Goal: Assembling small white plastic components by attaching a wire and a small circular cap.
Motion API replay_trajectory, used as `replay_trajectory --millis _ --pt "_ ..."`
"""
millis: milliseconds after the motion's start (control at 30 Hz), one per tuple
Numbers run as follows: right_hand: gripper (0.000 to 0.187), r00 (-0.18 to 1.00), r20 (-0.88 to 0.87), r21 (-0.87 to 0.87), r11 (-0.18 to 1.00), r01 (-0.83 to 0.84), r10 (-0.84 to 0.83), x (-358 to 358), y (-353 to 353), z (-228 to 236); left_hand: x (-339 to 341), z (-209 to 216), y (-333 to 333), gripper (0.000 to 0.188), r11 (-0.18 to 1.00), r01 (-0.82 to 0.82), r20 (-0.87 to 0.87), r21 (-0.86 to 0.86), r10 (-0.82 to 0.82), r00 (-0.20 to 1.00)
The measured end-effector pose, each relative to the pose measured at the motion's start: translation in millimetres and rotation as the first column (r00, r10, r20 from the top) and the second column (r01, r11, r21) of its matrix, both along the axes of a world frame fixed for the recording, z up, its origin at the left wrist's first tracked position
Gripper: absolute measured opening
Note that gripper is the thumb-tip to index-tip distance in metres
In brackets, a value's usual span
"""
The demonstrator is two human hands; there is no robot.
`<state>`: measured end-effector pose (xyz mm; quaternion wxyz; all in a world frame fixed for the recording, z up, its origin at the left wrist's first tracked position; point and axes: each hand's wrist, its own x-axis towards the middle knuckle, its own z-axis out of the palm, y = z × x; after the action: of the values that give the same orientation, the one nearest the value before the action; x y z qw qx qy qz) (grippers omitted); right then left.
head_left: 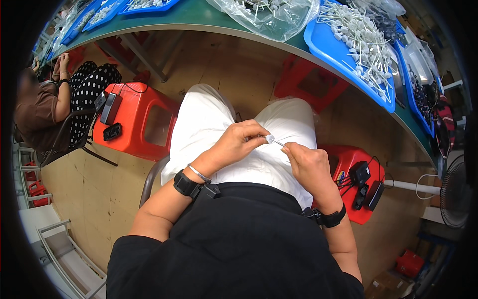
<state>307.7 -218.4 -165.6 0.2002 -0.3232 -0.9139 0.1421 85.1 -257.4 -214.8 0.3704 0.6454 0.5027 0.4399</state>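
Above my lap, my left hand (242, 139) pinches a small piece with a white round head (270, 139) and a thin metal shaft. The head sits between the left thumb and fingers. My right hand (309, 163) grips the far end of the shaft with thumb and fingertips, its fingers curled in. The shaft points from the head toward the right and slightly down. Whether a separate tool or part is in the right fingers is too small to tell.
A green table (191, 15) curves ahead, bearing a blue tray (314, 36) of similar white-headed pieces and a clear plastic bag (286, 27) with more. Red stools (130, 139) flank me, holding small black devices (359, 173). Another person (42, 107) sits at left; a fan (455, 192) stands right.
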Motion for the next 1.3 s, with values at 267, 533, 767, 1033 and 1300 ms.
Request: replay_trajectory --millis 267,533,767,1033,1300 --pt "0.018 0.999 0.033 -0.259 0.966 -0.005 0.014 5.1 -0.9 0.3 1.7 -0.8 -0.3 0.011 1.000 -0.029 -0.015 0.003 0.029 0.999" --pt "0.017 0.999 0.004 -0.372 0.927 0.044 -0.046 6.1 1.6 8.7 1.8 -2.7 0.4 0.011 0.984 -0.057 0.154 -0.169 0.083 0.985" --pt "0.020 0.992 -0.106 -0.443 0.896 0.012 -0.066 4.3 1.2 3.7 1.8 -4.3 1.0 0.016 0.964 0.036 0.297 -0.264 0.046 0.954" --pt "0.022 0.993 -0.102 -0.570 0.822 -0.012 -0.056 3.5 1.4 5.2 1.7 -0.6 0.3 0.017 0.973 0.059 0.235 -0.225 -0.004 0.972" --pt "0.033 0.986 -0.083 -0.905 0.425 -0.015 -0.142 7.1 6.9 -0.6 1.3 -4.0 0.4 0.017 0.989 0.097 0.155 -0.109 -0.080 0.985"
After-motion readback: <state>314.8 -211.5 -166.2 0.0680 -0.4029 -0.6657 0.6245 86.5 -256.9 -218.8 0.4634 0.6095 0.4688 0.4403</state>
